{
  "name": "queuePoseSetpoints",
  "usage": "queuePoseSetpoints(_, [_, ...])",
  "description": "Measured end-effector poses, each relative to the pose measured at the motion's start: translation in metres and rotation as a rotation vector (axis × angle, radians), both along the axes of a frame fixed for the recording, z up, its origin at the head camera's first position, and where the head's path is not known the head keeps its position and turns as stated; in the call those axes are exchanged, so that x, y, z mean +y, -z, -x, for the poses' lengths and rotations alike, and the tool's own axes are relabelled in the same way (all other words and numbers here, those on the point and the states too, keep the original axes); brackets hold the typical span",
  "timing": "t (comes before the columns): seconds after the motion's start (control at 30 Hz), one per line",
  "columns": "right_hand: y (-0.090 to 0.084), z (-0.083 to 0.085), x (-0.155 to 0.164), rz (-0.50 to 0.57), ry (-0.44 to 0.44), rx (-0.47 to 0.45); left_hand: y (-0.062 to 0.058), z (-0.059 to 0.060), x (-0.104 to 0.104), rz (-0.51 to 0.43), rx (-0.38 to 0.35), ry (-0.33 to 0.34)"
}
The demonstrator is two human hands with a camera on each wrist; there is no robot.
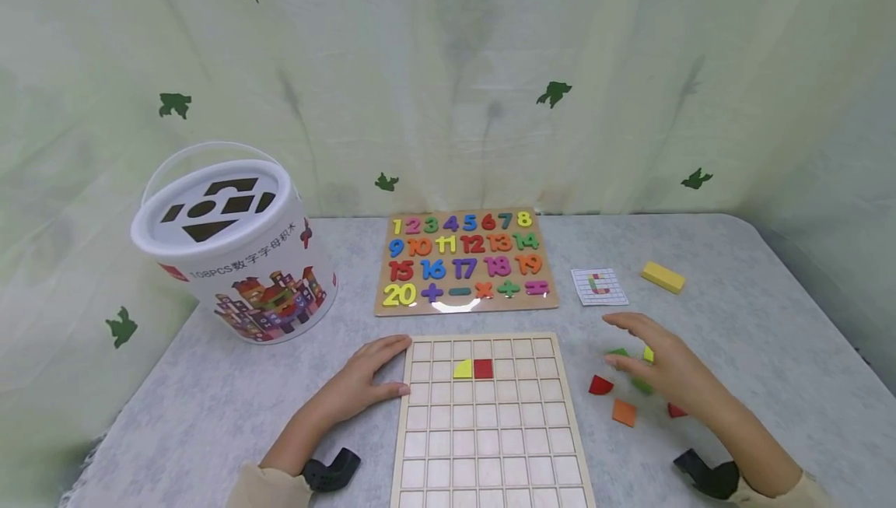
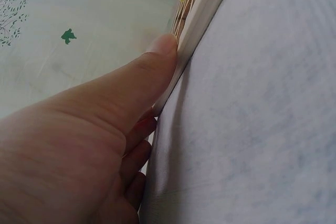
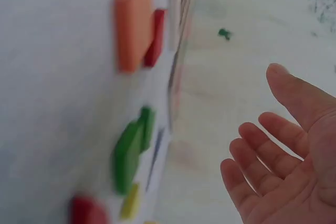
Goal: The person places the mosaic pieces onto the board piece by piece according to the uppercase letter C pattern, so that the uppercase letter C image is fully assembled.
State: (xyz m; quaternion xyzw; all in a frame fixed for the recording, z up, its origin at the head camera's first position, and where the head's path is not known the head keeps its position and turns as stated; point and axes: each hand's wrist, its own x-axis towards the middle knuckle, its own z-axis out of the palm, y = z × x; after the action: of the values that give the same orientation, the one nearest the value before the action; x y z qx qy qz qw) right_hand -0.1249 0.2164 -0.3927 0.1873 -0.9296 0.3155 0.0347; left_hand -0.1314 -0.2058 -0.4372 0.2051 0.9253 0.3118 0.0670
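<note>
Wooden grid (image 1: 490,442) — left fingers (image 1: 383,348) spread against its edge, right fingers (image 1: 633,323) spread above pieces (image 1: 624,413).

Tiles (image 1: 483,369) on board (image 1: 488,442), puzzle (image 1: 451,256) behind, bucket (image 1: 259,282) left

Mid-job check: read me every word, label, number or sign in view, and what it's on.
"108PCS数字字母积木": white bucket.
"1" to "20", "+", "−", "×", "÷", "=": number board.
Red label on the bucket: too small to read.
Card: C-like coloured pattern; any print is too small to read.
</note>
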Motion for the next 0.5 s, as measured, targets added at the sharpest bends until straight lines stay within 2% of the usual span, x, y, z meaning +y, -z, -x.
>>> queuePoseSetpoints(0.27, [0.021,0.001,0.036,-0.062,0.151,-0.169,-0.001,-0.001,0.0,-0.002,0.003,0.0])
queuePoseSetpoints(0.5, [0.041,0.008,0.051,-0.095,0.196,-0.165,-0.002,-0.001,0.0,0.006,-0.005,-0.003])
